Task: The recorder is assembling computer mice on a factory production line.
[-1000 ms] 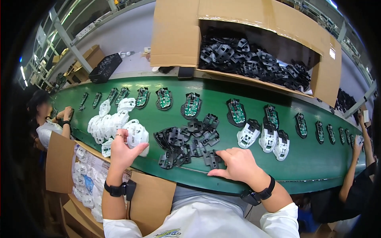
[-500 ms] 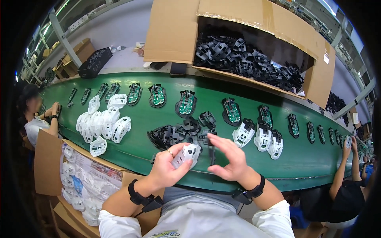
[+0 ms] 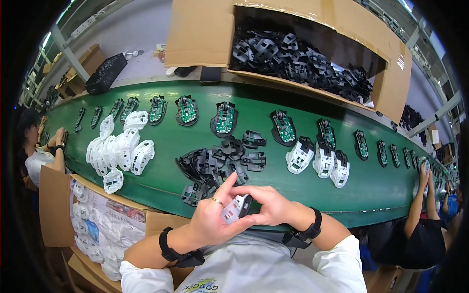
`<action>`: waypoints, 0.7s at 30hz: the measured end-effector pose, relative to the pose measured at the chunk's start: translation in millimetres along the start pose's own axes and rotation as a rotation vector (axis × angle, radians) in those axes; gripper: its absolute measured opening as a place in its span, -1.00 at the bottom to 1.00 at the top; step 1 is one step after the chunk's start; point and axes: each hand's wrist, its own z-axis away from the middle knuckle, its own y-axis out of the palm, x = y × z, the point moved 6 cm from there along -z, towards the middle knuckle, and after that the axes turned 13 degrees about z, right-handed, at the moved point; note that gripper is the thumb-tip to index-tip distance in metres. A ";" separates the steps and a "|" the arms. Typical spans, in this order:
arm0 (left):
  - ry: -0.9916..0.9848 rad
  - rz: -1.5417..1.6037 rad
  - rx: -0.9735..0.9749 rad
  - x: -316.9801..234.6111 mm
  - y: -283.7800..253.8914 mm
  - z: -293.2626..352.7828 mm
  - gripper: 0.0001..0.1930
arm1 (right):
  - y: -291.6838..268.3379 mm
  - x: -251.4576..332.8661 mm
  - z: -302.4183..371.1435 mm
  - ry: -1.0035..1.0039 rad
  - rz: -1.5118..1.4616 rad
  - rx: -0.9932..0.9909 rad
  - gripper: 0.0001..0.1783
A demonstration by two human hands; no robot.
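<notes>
Close to my body, my left hand (image 3: 211, 219) grips a white plastic mouse shell (image 3: 229, 214), its index finger stretched up. My right hand (image 3: 273, 207) presses a black plastic part (image 3: 245, 205) against the shell's right end, fingers and thumb closed round it. Just beyond my hands lies a pile of black plastic parts (image 3: 207, 163) on the green conveyor belt (image 3: 181, 136). Left of that is a heap of white mouse shells (image 3: 122, 146). To the right sit three white shells with black parts fitted, one being the nearest shell (image 3: 300, 157).
Black mouse bases with green circuit boards (image 3: 224, 121) line the belt. Behind it stands a cardboard box (image 3: 391, 93) of black parts. At lower left an open carton (image 3: 53, 195) holds white shells. Co-workers' hands (image 3: 59, 139) show at left, and another person's arms (image 3: 419, 190) at right.
My right hand has brought the black part leftward onto the white shell; my hands now meet. The view has shifted slightly, so the belt items appear a little further left.
</notes>
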 end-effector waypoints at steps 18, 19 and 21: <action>-0.480 0.527 -0.226 54.2 0.6 1.4 -0.50 | 14.6 -28.1 4.9 0.398 -0.051 0.014 -0.42; -0.564 0.600 -0.241 64.6 2.1 2.9 -0.51 | 22.0 -44.4 10.8 0.435 -0.211 0.045 -0.44; -0.599 0.611 -0.217 75.5 3.8 7.1 -0.50 | 33.2 -52.5 17.6 0.418 -0.513 -0.003 -0.44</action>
